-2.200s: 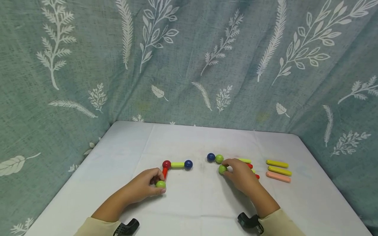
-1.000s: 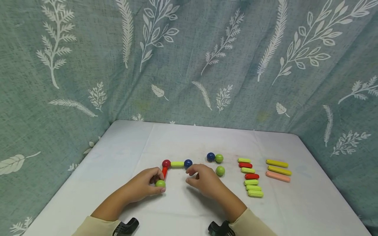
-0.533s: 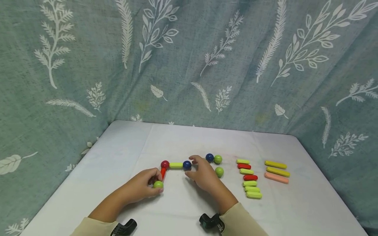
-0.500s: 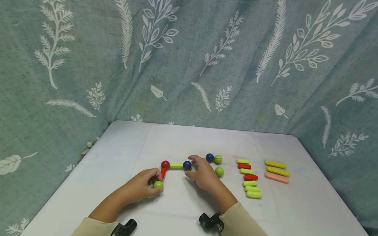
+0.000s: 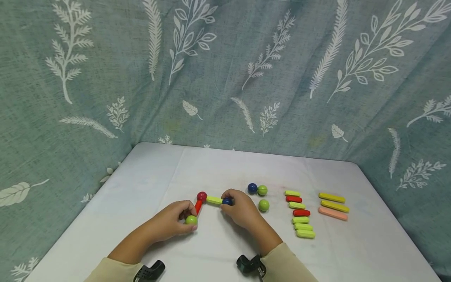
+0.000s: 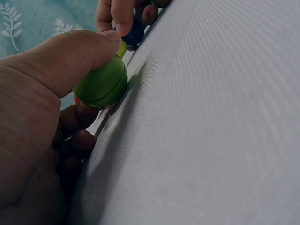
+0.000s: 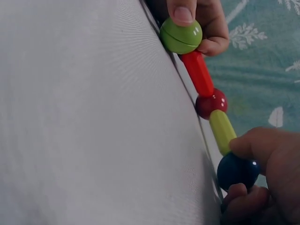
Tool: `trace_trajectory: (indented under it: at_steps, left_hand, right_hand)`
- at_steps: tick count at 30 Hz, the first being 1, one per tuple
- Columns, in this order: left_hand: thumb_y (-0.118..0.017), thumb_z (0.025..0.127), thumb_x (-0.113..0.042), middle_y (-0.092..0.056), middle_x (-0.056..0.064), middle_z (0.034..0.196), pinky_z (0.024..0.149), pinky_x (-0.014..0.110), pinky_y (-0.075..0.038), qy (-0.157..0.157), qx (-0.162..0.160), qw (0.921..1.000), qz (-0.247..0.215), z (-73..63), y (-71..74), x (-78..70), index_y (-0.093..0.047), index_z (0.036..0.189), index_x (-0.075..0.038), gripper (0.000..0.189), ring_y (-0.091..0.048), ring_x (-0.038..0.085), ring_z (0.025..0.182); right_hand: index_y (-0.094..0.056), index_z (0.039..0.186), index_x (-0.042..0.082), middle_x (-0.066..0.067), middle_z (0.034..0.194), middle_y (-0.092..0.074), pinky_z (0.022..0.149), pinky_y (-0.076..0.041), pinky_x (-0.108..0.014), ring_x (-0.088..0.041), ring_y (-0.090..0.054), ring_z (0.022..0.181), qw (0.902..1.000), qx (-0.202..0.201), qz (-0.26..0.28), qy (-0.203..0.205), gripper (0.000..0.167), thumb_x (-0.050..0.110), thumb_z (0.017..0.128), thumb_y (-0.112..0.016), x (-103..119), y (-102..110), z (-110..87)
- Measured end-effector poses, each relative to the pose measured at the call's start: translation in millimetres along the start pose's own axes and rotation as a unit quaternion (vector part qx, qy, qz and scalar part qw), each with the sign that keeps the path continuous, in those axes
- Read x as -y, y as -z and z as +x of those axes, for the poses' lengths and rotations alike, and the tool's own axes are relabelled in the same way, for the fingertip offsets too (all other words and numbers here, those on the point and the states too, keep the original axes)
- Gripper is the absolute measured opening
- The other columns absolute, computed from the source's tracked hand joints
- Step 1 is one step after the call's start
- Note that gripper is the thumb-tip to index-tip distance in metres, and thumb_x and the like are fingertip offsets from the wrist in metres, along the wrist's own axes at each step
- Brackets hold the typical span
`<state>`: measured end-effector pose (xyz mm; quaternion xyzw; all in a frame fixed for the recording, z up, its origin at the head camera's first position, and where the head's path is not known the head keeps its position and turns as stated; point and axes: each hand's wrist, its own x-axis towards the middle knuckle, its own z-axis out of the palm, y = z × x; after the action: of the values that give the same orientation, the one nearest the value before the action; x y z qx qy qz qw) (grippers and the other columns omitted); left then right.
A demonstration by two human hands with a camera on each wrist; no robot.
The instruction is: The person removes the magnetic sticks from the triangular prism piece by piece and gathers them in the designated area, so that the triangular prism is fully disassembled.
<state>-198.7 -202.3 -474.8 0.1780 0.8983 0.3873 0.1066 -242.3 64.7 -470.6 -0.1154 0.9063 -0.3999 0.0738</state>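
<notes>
On the white table lies a bent chain of balls and sticks. Its green ball (image 5: 191,220) joins a red stick (image 5: 199,207), which leads to a red ball (image 5: 202,196). From there a yellow-green stick (image 5: 214,200) runs to a dark blue ball (image 5: 227,201). My left hand (image 5: 172,221) grips the green ball between thumb and fingers. My right hand (image 5: 241,207) pinches the dark blue ball at the other end. In the right wrist view the thumb reaches the joint of the yellow-green stick (image 7: 222,131) and the blue ball (image 7: 237,171).
Right of the chain, another blue ball (image 5: 252,188) and a green ball (image 5: 262,190) sit together, with one more green ball (image 5: 263,205) nearer. Farther right are a column of short sticks (image 5: 301,213), two long yellow sticks (image 5: 332,197) and a pink stick (image 5: 332,214).
My right hand set down a green ball, moved left and took hold of the chain's blue ball. That end swung slightly nearer. My left hand stayed on its green ball.
</notes>
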Motion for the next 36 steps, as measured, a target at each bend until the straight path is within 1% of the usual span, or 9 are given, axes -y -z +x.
trace_trajectory:
  at_steps: [1,4,9,13,17,21,28,33,36]
  left_hand:
    - [-0.088,0.086,-0.032,-0.061,-0.005,0.098,0.077,0.026,-0.049,-0.001,0.000,1.0000,0.000,0.0,0.3,-0.3,-0.061,0.105,-0.022,0.035,-0.057,0.014,0.090]
    - [-0.088,0.086,-0.033,-0.061,-0.005,0.098,0.076,0.026,-0.048,-0.007,0.001,1.0000,0.001,-0.4,1.4,-0.6,-0.061,0.105,-0.021,0.035,-0.056,0.015,0.090]
    - [-0.088,0.086,-0.033,-0.061,-0.004,0.097,0.075,0.026,-0.048,-0.012,0.000,0.9999,0.001,-1.4,1.3,0.0,-0.061,0.105,-0.021,0.034,-0.055,0.014,0.089]
    - [-0.088,0.086,-0.033,-0.061,-0.005,0.097,0.076,0.026,-0.048,-0.013,-0.003,0.9999,0.001,-2.7,0.8,1.5,-0.061,0.105,-0.022,0.034,-0.056,0.013,0.089]
    - [-0.088,0.087,-0.034,-0.061,-0.006,0.097,0.077,0.026,-0.048,-0.013,-0.006,0.9999,0.006,-2.7,0.1,2.8,-0.060,0.105,-0.024,0.035,-0.056,0.014,0.090]
    - [-0.087,0.087,-0.036,-0.060,-0.006,0.097,0.077,0.026,-0.048,-0.010,-0.004,0.9999,0.011,-1.6,-0.5,2.6,-0.060,0.105,-0.025,0.035,-0.056,0.013,0.090]
    - [-0.088,0.087,-0.035,-0.060,-0.006,0.096,0.076,0.026,-0.048,-0.009,-0.004,0.9999,0.012,-2.0,-0.5,2.2,-0.060,0.105,-0.025,0.035,-0.056,0.014,0.089]
    - [-0.088,0.086,-0.034,-0.060,-0.006,0.096,0.076,0.026,-0.048,-0.012,-0.004,0.9999,0.007,-2.2,-0.1,2.0,-0.060,0.105,-0.024,0.035,-0.056,0.014,0.089]
    - [-0.088,0.087,-0.034,-0.060,-0.006,0.096,0.076,0.026,-0.048,-0.014,-0.003,0.9999,0.005,-2.1,-0.2,2.0,-0.060,0.105,-0.023,0.035,-0.056,0.014,0.089]
  right_hand:
    - [-0.070,0.111,0.028,0.001,0.126,-0.067,0.103,-0.052,-0.049,-0.020,-0.061,0.118,1.0000,-0.004,0.002,0.001,0.018,0.027,0.095,-0.078,0,0,-0.3]
    - [-0.071,0.110,0.029,-0.001,0.128,-0.067,0.102,-0.053,-0.050,-0.022,-0.061,0.118,0.9998,-0.014,0.013,-0.002,0.018,0.025,0.094,-0.078,1,-2,-1.2]
    - [-0.073,0.107,0.029,-0.002,0.125,-0.069,0.098,-0.055,-0.046,-0.020,-0.062,0.110,0.9996,-0.021,0.018,-0.010,0.016,0.025,0.093,-0.080,3,-3,-2.5]
    - [-0.075,0.104,0.030,-0.001,0.122,-0.069,0.098,-0.055,-0.046,-0.020,-0.062,0.111,0.9999,-0.015,-0.003,-0.003,0.013,0.025,0.093,-0.081,4,-2,-3.2]
    - [-0.077,0.104,0.030,-0.002,0.122,-0.068,0.102,-0.053,-0.049,-0.023,-0.062,0.119,0.9998,-0.009,-0.017,0.008,0.012,0.026,0.093,-0.081,3,-2,-4.7]
    - [-0.076,0.108,0.030,-0.001,0.129,-0.068,0.106,-0.051,-0.051,-0.024,-0.060,0.127,0.9999,-0.013,-0.006,-0.007,0.016,0.029,0.093,-0.081,1,-2,-5.5]
    - [-0.074,0.118,0.028,-0.002,0.136,-0.068,0.108,-0.050,-0.053,-0.027,-0.059,0.133,0.9994,-0.020,0.008,-0.027,0.026,0.032,0.093,-0.080,-3,0,-4.5]
    - [-0.072,0.121,0.026,-0.002,0.137,-0.067,0.102,-0.054,-0.050,-0.024,-0.063,0.124,0.9985,-0.025,0.007,-0.048,0.031,0.030,0.092,-0.082,-2,5,-6.1]
    - [-0.072,0.121,0.026,-0.002,0.137,-0.067,0.101,-0.055,-0.050,-0.023,-0.063,0.122,0.9976,-0.035,0.001,-0.060,0.032,0.030,0.091,-0.084,-1,11,-7.6]
